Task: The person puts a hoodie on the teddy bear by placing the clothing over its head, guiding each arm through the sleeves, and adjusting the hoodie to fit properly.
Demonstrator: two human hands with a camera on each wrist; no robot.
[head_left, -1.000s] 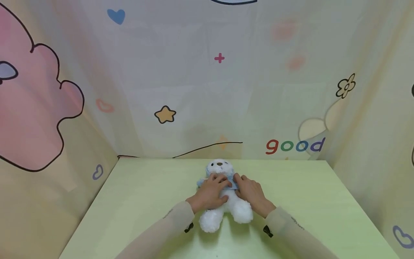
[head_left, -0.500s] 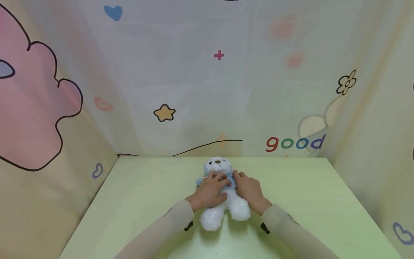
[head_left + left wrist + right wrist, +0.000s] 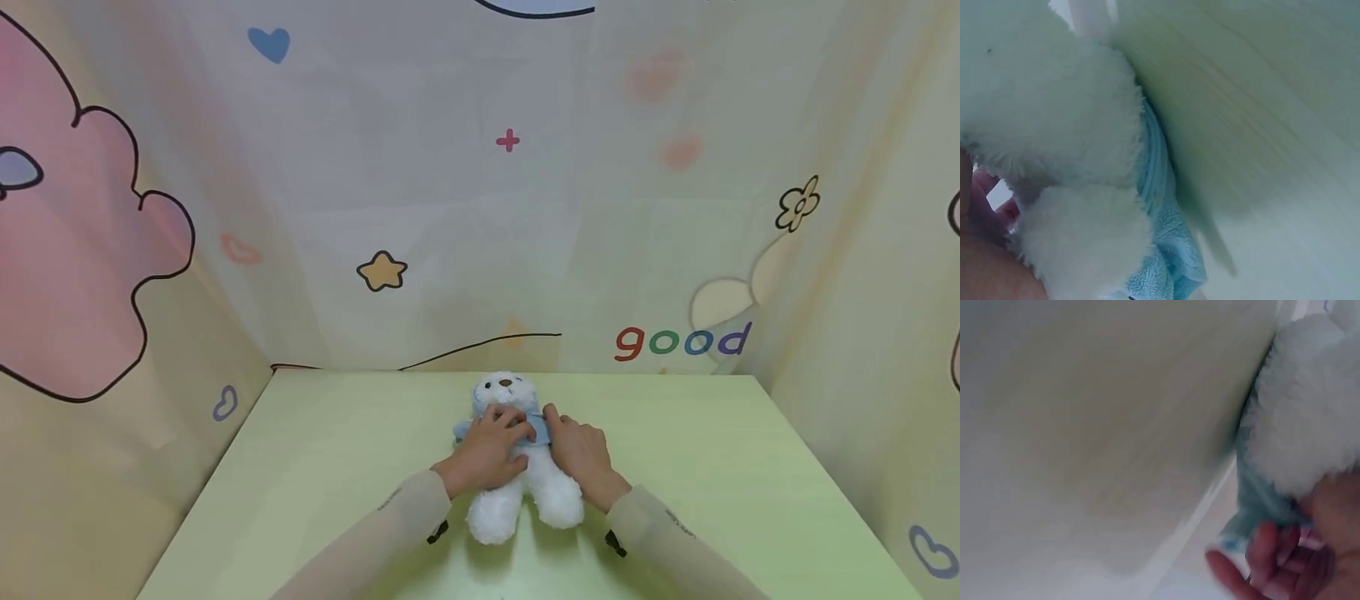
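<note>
A white fluffy plush toy [image 3: 558,502] in a light blue garment [image 3: 539,430] lies face up, its head toward the back and its legs toward me. My left hand [image 3: 486,448] holds its chest and belly, fingers bent over the blue cloth. At the toy's other side, my right hand [image 3: 582,454] grips the garment's edge near the arm. White fur and blue cloth [image 3: 1169,250] fill much of the left wrist view, with part of the left hand [image 3: 991,269] at the lower left. Curled right fingers [image 3: 1266,550] appear beside blue cloth in the right wrist view.
The toy lies on a pale green table [image 3: 337,467], near its back edge. A printed curtain [image 3: 435,167] with hearts, a star and the word "good" hangs behind and along both sides.
Both hands keep their places on the plush toy, which has barely shifted. The whole head view dips and rises slightly.
</note>
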